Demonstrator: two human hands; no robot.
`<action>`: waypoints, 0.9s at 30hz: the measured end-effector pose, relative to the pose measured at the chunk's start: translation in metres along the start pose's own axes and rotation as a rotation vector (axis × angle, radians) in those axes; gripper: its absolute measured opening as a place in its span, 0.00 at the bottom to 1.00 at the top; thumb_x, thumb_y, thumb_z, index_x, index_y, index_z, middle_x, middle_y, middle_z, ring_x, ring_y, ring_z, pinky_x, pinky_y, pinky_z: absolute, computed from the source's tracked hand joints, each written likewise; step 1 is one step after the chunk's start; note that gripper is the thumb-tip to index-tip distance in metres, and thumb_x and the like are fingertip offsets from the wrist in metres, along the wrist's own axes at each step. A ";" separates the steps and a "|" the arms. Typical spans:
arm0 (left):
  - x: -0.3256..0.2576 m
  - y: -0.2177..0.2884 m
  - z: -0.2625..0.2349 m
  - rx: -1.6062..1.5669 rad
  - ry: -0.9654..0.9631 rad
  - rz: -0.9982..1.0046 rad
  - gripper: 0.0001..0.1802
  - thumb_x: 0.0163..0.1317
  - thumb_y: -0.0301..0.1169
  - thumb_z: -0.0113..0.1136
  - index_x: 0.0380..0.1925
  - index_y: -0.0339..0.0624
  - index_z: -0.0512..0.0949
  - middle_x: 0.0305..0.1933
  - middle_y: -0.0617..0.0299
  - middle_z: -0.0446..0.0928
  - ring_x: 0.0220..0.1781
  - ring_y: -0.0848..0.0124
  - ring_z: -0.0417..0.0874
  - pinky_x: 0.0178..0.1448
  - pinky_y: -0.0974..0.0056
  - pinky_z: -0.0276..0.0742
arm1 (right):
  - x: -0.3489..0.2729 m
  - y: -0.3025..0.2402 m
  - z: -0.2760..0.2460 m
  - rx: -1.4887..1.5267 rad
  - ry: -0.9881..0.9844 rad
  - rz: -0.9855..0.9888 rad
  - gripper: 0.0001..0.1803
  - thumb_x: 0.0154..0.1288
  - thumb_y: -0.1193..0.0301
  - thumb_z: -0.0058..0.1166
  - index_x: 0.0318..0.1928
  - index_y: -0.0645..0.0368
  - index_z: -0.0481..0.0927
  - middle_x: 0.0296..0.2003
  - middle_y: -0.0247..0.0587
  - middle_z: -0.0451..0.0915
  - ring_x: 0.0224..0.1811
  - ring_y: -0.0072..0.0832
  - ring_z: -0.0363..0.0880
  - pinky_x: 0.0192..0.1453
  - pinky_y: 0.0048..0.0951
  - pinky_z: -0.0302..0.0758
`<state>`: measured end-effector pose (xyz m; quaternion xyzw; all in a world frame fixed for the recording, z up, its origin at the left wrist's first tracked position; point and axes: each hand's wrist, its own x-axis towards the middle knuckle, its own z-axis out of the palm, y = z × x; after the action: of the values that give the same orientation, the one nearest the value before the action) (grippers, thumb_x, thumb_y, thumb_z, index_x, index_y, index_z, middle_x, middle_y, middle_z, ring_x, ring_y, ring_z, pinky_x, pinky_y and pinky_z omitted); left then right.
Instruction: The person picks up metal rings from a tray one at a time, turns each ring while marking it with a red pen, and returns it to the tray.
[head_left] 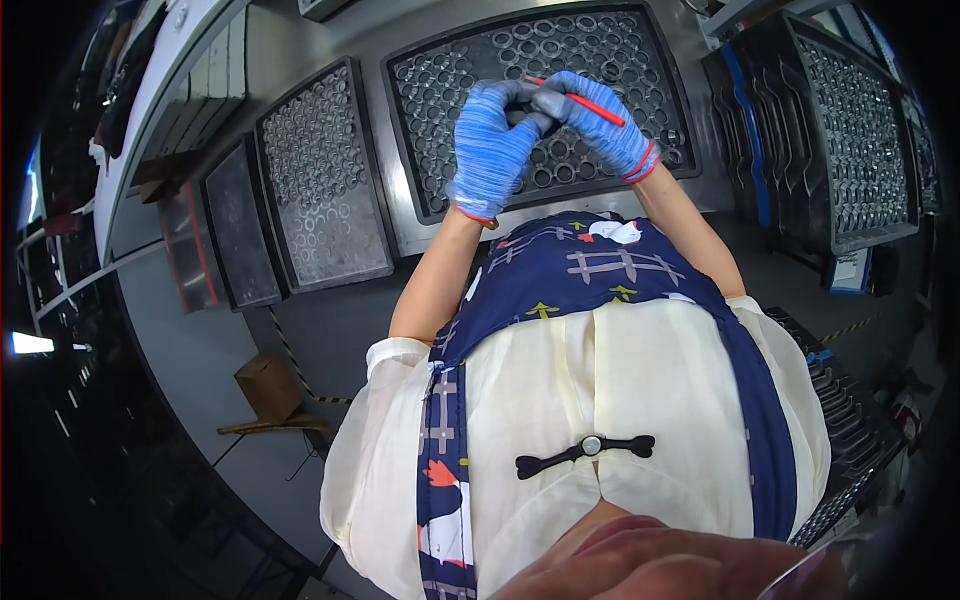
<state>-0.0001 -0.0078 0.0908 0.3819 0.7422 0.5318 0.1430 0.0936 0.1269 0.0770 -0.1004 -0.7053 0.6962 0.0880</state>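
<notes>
Both hands raised together over the black moulded tray of round metal rings on the steel counter, close enough for fine work. Left hand in blue knit glove curled shut around something small, too hidden to name, kept up near eye level. Right hand in matching glove pinching a thin red stick like a pen, tip angled toward the left fingers. Further ring trays alongside, within reach

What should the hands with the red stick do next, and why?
Probably bring the thin red stick in the right hand onto whatever small piece the left hand pinches. Both gloved hands meet above the black tray of rings, fingertips touching; the piece itself is hidden.
</notes>
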 end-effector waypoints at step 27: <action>0.008 0.012 -0.003 -0.652 -0.008 -0.336 0.17 0.49 0.18 0.63 0.41 0.37 0.76 0.41 0.60 0.72 0.36 0.74 0.79 0.40 0.70 0.78 | -0.005 -0.007 -0.010 0.227 0.033 -0.008 0.17 0.67 0.64 0.50 0.49 0.62 0.76 0.39 0.35 0.79 0.43 0.19 0.75 0.48 0.21 0.72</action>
<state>-0.0023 -0.0020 0.1047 0.1911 0.5857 0.7079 0.3455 0.1007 0.1349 0.0841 -0.0985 -0.6207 0.7695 0.1134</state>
